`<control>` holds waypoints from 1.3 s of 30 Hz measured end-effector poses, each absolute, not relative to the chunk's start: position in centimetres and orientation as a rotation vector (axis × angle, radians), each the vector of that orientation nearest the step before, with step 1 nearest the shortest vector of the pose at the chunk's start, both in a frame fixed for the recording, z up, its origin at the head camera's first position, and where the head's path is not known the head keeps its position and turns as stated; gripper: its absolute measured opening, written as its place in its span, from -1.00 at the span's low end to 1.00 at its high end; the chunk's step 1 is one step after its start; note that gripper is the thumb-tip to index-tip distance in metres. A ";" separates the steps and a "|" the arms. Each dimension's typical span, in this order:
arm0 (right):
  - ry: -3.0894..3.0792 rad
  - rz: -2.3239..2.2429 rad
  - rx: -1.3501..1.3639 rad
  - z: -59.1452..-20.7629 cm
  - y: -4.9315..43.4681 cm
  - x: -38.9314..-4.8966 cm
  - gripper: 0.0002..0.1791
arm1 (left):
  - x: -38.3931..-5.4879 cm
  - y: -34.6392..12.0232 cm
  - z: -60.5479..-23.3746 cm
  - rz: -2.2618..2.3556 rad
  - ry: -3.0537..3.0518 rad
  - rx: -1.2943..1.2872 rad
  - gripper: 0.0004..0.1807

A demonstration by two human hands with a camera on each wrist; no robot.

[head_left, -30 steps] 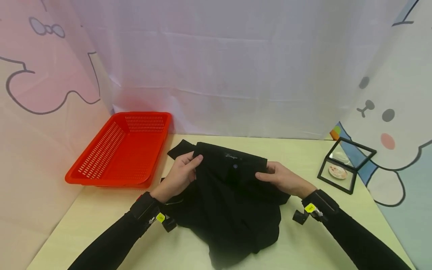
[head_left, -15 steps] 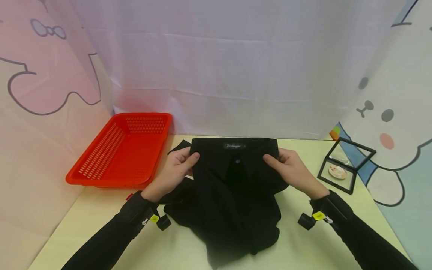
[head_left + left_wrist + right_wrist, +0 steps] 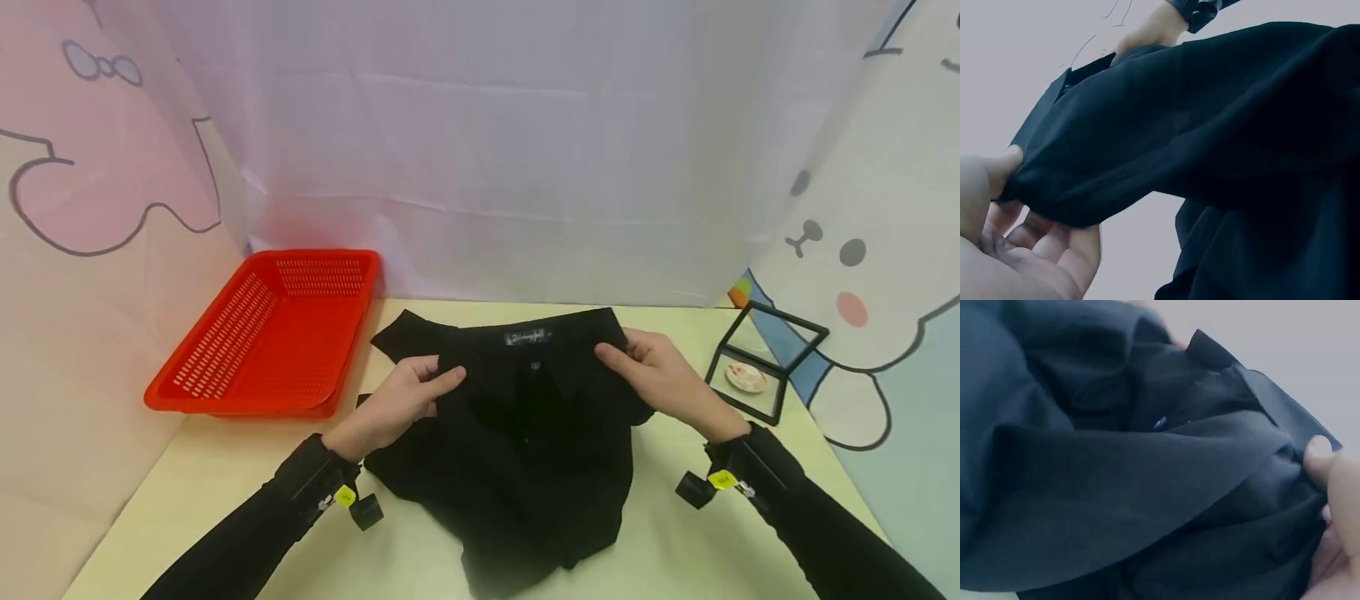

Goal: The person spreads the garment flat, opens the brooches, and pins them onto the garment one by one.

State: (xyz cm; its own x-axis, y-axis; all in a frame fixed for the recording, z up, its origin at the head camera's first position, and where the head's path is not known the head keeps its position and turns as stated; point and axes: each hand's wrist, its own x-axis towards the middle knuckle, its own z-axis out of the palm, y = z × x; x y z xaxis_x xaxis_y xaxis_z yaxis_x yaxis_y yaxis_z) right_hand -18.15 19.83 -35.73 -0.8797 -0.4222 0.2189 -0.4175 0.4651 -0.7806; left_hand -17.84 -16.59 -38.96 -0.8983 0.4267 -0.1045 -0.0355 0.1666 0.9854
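A black shirt (image 3: 540, 475) lies bunched on the table, its collar end lifted by both hands. A small label (image 3: 528, 337) shows inside the collar, with a button (image 3: 535, 366) below it. The left hand (image 3: 397, 404) pinches the collar's left side, thumb on top; in the left wrist view the thumb (image 3: 1007, 165) presses the cloth against the fingers underneath. On the opposite side, the right hand (image 3: 667, 375) pinches the collar, which tilts higher there. The right wrist view shows that thumb (image 3: 1321, 456) on the cloth edge, the other fingers mostly hidden behind the fabric.
A red perforated basket (image 3: 288, 342) stands at the back left of the pale table (image 3: 420, 567). At the back right sits an open black-framed case (image 3: 780, 367) with a round, pale patterned object (image 3: 746, 377) in it. Curtains hang behind and at both sides.
The right hand has moved right with its side of the collar, which now tilts up to the right. The left hand shifted left, then back right. Both keep their hold.
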 end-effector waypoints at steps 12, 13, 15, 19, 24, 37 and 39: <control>2.050 -1.284 -0.889 -36.6 23.5 -17.4 -0.71 | -16.0 -16.4 -37.7 1.346 1.879 0.854 -0.78; 2.004 -1.263 -0.908 -36.5 23.9 -16.9 -0.67 | -15.6 -16.2 -37.4 1.264 1.847 0.899 -0.80; 1.925 -1.217 -0.948 -36.2 24.5 -16.1 -0.61 | -15.0 -15.9 -36.9 1.151 1.762 0.988 -0.78; 1.884 -1.237 -1.033 -35.8 24.9 -15.6 -0.68 | -15.0 -15.7 -36.4 1.164 1.775 1.075 -0.80; 2.175 -1.333 -0.868 -36.5 24.2 -17.7 -0.74 | -17.1 -16.3 -37.8 1.490 2.021 0.711 -0.61; 2.514 -1.502 -0.266 -42.0 20.9 -26.4 -0.54 | -18.6 -16.0 -43.8 1.453 1.976 0.347 -0.14; 2.566 -1.422 -0.292 -42.6 20.8 -27.1 -0.51 | -18.2 -15.9 -44.2 1.396 2.021 0.353 -0.29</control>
